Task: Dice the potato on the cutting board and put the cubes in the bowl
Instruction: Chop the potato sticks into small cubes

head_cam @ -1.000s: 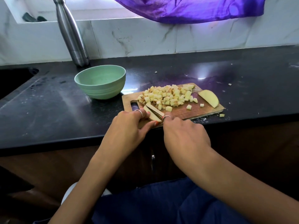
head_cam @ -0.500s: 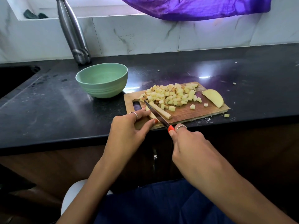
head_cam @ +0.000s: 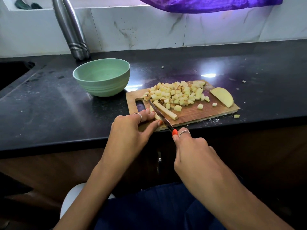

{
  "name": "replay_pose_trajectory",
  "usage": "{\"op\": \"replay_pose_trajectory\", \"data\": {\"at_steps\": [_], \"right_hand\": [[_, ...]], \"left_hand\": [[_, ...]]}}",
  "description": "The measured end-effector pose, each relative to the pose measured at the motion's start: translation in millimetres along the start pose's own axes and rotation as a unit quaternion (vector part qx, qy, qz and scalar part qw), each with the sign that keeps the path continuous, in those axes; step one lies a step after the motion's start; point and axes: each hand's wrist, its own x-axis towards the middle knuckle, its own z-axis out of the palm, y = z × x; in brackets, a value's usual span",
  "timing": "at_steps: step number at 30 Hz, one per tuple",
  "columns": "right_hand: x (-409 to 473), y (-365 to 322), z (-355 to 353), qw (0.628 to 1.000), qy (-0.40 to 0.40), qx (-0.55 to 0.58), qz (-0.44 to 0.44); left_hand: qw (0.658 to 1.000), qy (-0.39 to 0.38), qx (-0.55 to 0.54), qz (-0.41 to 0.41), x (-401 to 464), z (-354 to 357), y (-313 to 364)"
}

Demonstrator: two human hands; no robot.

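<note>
Potato strip: long axis diagonal, just right of knife gripped by right hand; left hand pinning slab, centre frame.

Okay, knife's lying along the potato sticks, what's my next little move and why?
Probably turn the knife crosswise and chop the sticks: the right hand holds it lengthwise between the free potato stick and the piece under the left hand; the bowl holds no cubes.
</note>
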Motion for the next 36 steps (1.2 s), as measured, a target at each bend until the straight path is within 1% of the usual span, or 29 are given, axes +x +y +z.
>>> {"op": "replay_pose_trajectory", "data": {"at_steps": [5, 10, 14, 18, 23, 26, 29, 31, 34, 36], "right_hand": [[10, -13, 2, 0.999, 0.0, -0.027, 0.026], [23, -22, -5, 0.995, -0.052, -0.064, 0.064], [31, -28, -11, 0.992, -0.071, -0.077, 0.065], [21, -29, -13, 0.993, -0.049, -0.101, 0.036], [5, -26, -9, 0.985, -0.01, -0.171, 0.015], [9, -28, -7, 0.982, 0.012, -0.19, 0.007], [16, -22, -10, 0.986, 0.032, -0.163, 0.014], [18, -15, -15, 0.991, 0.032, -0.126, 0.024], [21, -4, -23, 0.996, -0.001, -0.066, 0.053], [24, 4, -28, 0.997, -0.025, -0.028, 0.065]], "left_hand": [[1.0, -0.006, 0.021, 0.017, 3, -1, -3], [0.997, -0.021, 0.057, 0.04, 5, -3, -2], [0.994, -0.029, 0.09, 0.046, 6, -4, 4], [0.992, -0.032, 0.114, 0.043, 5, -4, 7], [0.993, -0.029, 0.107, 0.032, 5, -4, 6], [0.993, -0.031, 0.112, 0.031, 6, -4, 6], [0.992, -0.023, 0.117, 0.038, 6, -3, 8], [0.992, -0.002, 0.123, 0.04, 5, 0, 12], [0.991, 0.034, 0.127, 0.007, 3, 6, 20], [0.989, 0.034, 0.143, -0.008, 2, 12, 24]]}}
